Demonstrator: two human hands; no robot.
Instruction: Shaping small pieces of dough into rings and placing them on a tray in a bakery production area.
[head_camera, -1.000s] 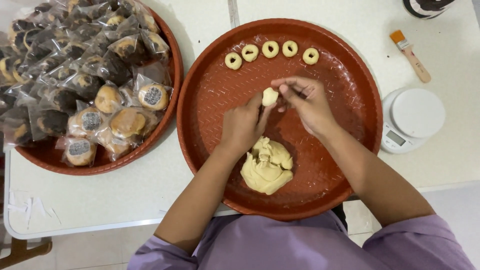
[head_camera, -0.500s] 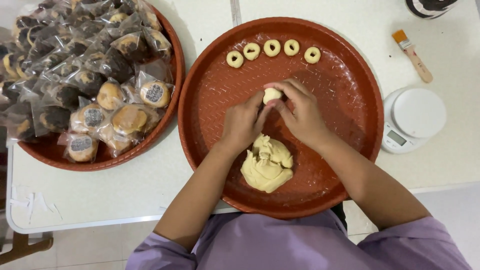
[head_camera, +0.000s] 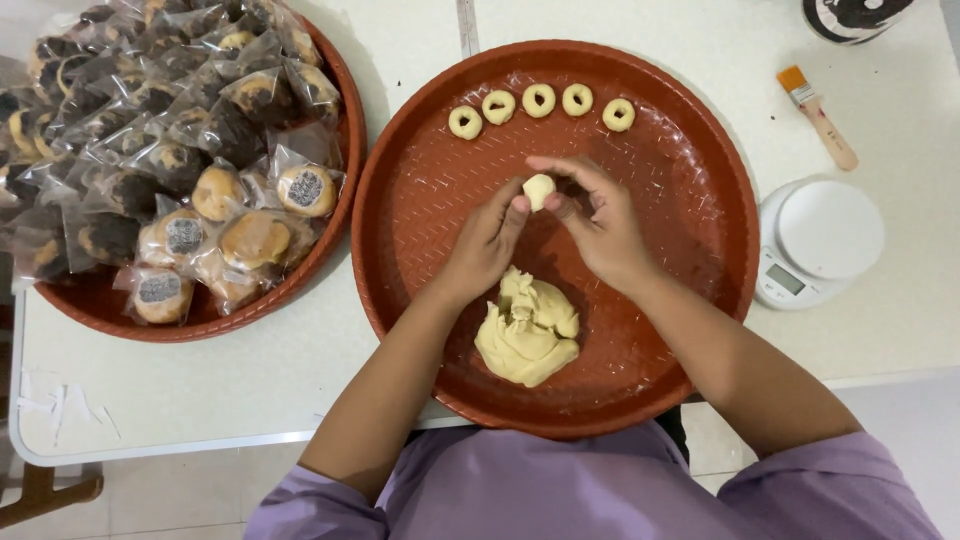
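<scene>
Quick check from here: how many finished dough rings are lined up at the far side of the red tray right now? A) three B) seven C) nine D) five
D: five pale dough rings sit in a curved row near the far rim of the red tray, beyond the left hand and right hand, which pinch a small dough ball.

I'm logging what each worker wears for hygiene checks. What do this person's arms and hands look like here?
Both hands, the left hand and the right hand, are bare: no gloves, and no rings or watch in view. The forearms are uncovered. Short, loose purple sleeves end around the elbows, part of a purple top.
</scene>
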